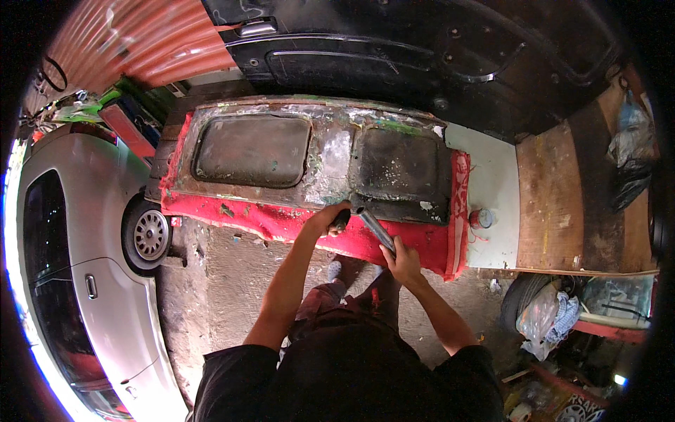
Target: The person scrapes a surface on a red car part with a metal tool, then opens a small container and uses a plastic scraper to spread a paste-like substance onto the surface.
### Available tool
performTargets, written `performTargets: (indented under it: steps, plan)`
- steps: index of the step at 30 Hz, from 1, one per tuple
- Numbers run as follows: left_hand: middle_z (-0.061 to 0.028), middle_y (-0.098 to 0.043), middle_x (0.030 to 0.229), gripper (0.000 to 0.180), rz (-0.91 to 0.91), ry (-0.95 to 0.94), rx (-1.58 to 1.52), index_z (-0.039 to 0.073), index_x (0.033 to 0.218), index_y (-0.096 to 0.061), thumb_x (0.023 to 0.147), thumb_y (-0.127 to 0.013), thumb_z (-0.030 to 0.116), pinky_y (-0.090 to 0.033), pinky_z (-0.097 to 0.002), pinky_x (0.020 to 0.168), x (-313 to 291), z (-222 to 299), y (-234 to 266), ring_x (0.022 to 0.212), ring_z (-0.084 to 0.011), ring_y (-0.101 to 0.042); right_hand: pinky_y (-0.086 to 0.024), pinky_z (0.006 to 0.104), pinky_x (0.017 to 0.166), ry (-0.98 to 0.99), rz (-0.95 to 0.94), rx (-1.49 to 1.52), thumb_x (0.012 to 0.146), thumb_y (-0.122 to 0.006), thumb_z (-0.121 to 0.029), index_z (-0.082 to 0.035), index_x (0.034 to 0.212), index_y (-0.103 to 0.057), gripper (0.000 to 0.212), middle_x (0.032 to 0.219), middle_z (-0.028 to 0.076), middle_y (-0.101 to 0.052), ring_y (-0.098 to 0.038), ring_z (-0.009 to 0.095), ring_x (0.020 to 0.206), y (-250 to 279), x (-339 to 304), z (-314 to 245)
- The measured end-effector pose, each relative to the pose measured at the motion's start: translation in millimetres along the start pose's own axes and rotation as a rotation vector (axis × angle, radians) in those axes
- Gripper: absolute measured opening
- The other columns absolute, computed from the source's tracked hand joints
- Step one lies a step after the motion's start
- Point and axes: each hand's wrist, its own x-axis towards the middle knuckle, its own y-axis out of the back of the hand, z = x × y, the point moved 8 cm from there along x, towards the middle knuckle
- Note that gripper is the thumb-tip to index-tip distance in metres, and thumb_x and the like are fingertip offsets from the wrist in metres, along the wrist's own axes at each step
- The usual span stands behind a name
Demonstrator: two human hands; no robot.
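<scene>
My left hand (324, 221) is closed around a dark rounded object (342, 220) that I cannot identify. In my right hand (403, 261) is a grey metal tube (376, 228), gripped at its near end. The tube slants up and left, and its hollow far end comes close to the dark object; whether they touch I cannot tell. Just beyond both hands lies a worn vehicle panel (330, 156) with two recessed areas and patchy, flaking paint. Beneath the panel, a red cloth (260, 219) hangs over the front of the bench.
A silver car (116, 281) stands close on the left. Behind the bench leans a large black vehicle panel (380, 63). To the right are a small tin (481, 218) on a white board (496, 243), wooden boards (562, 200), a hanging plastic bag (631, 151) and a tyre (522, 299) below.
</scene>
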Motion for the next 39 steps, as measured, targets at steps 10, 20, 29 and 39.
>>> performTargets:
  steps: [10, 20, 29, 39]
  plan:
    - [-0.0027, -0.054, 0.055, 0.037, 0.047, -0.074, -0.13, 0.013, 0.074, -0.056, 0.087, -0.064, 0.047, -0.03, -0.0293, 0.029, 7.7, -1.5, 3.2, 0.034, -0.0136, -0.043, -0.046, 0.0482, 0.05, -0.042, -0.045, 0.014, 0.092, -0.065, -0.034, -0.001, 0.101, -0.053, 0.037, 0.065, 0.021, -0.058, -0.062, 0.042, 0.06, -29.6, -31.5, 5.1]
    - [0.0002, -0.057, 0.061, 0.033, 0.089, -0.164, -0.093, 0.013, 0.075, -0.059, 0.087, -0.064, 0.044, -0.041, -0.0276, 0.04, 9.0, 17.4, 3.4, 0.044, -0.0121, -0.05, -0.046, 0.048, 0.051, 0.113, -0.081, 0.025, 0.091, -0.066, -0.033, -0.002, 0.102, -0.053, 0.036, 0.067, 0.02, -0.059, -0.062, 0.041, 0.06, -30.4, -12.8, -26.0]
    - [-0.0025, -0.046, 0.046, 0.041, 0.01, -0.021, -0.167, 0.012, 0.066, -0.054, 0.087, -0.062, 0.047, -0.029, -0.0301, 0.028, 8.2, 13.1, -5.1, 0.03, -0.0152, -0.037, -0.047, 0.0495, 0.049, -0.028, -0.05, 0.014, 0.092, -0.064, -0.034, -0.002, 0.104, -0.053, 0.036, 0.064, 0.02, -0.06, -0.061, 0.041, 0.057, -11.0, -4.2, -6.5]
    - [-0.0028, -0.045, 0.047, 0.042, 0.031, -0.03, -0.204, 0.012, 0.065, -0.052, 0.084, -0.067, 0.048, -0.035, -0.0308, 0.031, 4.7, 25.7, -8.9, 0.032, -0.0172, -0.038, -0.046, 0.0497, 0.051, -0.12, -0.054, 0.026, 0.094, -0.062, -0.034, 0.001, 0.108, -0.053, 0.039, 0.067, 0.022, -0.06, -0.062, 0.043, 0.061, -24.3, -10.6, 9.1]
